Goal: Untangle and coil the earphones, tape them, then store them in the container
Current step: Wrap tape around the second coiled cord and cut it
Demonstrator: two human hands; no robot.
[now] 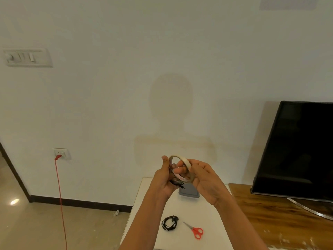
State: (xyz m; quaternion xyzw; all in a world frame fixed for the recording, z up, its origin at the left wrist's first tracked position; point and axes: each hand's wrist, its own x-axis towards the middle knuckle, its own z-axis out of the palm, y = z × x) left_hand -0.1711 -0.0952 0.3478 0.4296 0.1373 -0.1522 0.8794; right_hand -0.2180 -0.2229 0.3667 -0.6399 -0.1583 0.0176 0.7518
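Note:
Both hands are raised above the white table (144, 222). My right hand (205, 179) grips a beige roll of tape (186, 165) by its right side. My left hand (163, 177) holds a bundle of black earphones (177, 184) against the roll's left side, with a plug poking out below. A second coil of black earphones (169, 222) lies on the table. The grey container (189, 193) stands on the table behind my hands, mostly hidden by them.
Red-handled scissors (195, 230) lie right of the coiled earphones. A black TV (297, 150) stands on a wooden cabinet (270, 222) to the right. A red cable (60, 204) hangs from a wall socket at left.

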